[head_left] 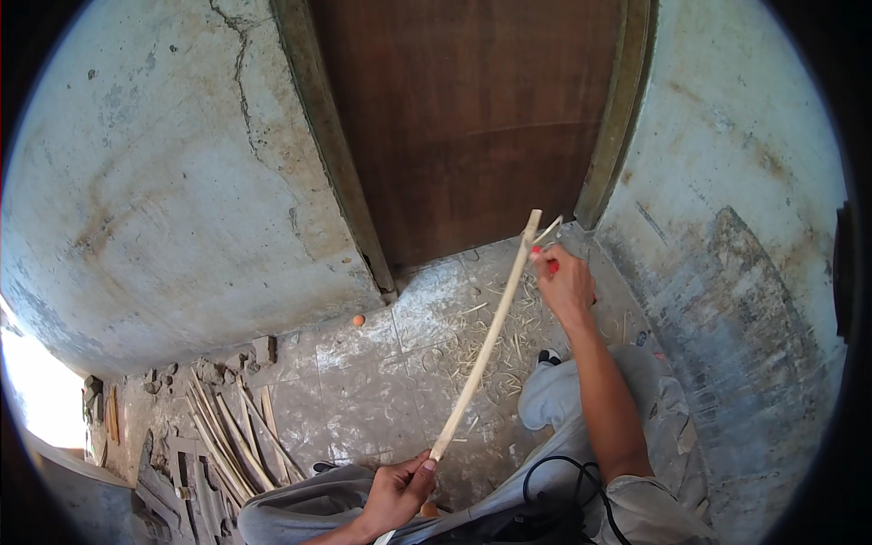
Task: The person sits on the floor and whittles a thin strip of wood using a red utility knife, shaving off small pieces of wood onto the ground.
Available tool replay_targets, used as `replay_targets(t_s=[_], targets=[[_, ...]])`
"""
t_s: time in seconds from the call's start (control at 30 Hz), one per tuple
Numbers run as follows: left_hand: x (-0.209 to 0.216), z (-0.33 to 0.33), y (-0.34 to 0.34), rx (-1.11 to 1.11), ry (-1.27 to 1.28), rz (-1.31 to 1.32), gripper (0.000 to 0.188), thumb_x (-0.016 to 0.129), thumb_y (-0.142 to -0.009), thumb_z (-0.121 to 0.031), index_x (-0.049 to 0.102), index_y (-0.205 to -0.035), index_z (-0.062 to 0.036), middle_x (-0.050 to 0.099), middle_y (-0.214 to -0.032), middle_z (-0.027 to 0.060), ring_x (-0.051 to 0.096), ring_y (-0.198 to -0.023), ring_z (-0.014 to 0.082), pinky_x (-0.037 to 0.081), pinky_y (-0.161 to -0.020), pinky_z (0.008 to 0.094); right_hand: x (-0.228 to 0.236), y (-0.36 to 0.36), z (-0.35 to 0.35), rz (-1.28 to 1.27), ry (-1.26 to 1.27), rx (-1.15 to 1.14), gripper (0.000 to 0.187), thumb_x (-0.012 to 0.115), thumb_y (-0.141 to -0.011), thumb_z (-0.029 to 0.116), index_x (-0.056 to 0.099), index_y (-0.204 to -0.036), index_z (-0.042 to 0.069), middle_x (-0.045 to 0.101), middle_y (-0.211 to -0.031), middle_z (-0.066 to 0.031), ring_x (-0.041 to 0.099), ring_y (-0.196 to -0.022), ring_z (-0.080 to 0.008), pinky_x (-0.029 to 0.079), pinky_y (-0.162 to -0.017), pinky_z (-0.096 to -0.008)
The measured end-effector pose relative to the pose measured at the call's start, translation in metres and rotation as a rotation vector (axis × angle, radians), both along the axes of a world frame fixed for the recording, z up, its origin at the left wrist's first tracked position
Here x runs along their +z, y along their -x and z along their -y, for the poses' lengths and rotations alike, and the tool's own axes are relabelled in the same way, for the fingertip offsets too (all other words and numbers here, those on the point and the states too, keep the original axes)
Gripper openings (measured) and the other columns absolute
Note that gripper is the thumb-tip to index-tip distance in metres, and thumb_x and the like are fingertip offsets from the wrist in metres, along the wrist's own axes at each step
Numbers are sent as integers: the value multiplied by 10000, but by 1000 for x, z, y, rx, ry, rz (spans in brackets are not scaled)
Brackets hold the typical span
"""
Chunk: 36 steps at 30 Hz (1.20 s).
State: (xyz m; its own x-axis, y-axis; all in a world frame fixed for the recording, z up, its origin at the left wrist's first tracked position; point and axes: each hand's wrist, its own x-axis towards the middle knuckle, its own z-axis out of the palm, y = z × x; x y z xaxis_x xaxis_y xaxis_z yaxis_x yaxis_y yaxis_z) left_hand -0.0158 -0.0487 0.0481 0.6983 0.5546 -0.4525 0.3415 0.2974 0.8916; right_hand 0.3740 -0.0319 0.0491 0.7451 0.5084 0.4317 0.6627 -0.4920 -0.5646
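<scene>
A long, pale, slightly bowed wooden strip [486,350] slants up and away from my lap. My left hand [400,495] is closed round its near end, thumb on top. Close to the strip's far end, my right hand [565,283] is closed on a small red-handled tool [553,266]; the fingers hide most of it, and its blade cannot be made out. A thin peeled sliver [550,229] sticks out from the strip beside the right fingers. Curled wood shavings [509,359] lie scattered on the floor beneath.
More pale strips [238,440] lean in a bundle at the left, beside dark slotted pieces [186,481]. Broken stones [263,349] line the left wall's foot. A small orange ball-like object [359,320] lies near the brown door [472,118]. A black cord [568,459] loops over my lap.
</scene>
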Motion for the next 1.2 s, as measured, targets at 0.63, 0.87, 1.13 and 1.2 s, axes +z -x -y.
replay_targets(t_s=[0.63, 0.87, 1.13, 1.2], targets=[[-20, -25, -8, 105, 320, -1, 302, 519, -1036, -230, 638, -1223, -25, 454, -630, -15, 330, -466, 61, 287, -415, 229, 6, -10, 11, -1125, -647, 214, 288, 641, -962, 358, 501, -880, 121, 534, -711, 4, 423, -453, -53, 301, -352, -204], [-38, -25, -11, 161, -47, -5, 306, 518, -1034, -201, 617, -1243, 1, 525, -668, -21, 407, -518, 27, 339, -468, 210, -5, 25, 0, -945, -498, 332, 259, 675, -949, 278, 571, -908, 44, 573, -709, -5, 475, -528, -48, 358, -437, -219], [-36, -32, -15, 198, -117, -34, 269, 520, -1033, -193, 631, -1144, 25, 583, -707, -10, 438, -542, 27, 351, -492, 202, -31, 114, 1, -523, -228, 713, 239, 700, -920, 265, 655, -915, 30, 682, -731, -88, 642, -620, -149, 479, -548, -295], [-36, -34, -16, 208, -125, -26, 262, 522, -1032, -193, 633, -1121, 27, 577, -702, -5, 436, -541, 29, 350, -491, 203, -25, 126, 9, -416, -53, 735, 259, 718, -892, 294, 654, -922, 46, 660, -682, -138, 686, -632, -252, 503, -571, -345]])
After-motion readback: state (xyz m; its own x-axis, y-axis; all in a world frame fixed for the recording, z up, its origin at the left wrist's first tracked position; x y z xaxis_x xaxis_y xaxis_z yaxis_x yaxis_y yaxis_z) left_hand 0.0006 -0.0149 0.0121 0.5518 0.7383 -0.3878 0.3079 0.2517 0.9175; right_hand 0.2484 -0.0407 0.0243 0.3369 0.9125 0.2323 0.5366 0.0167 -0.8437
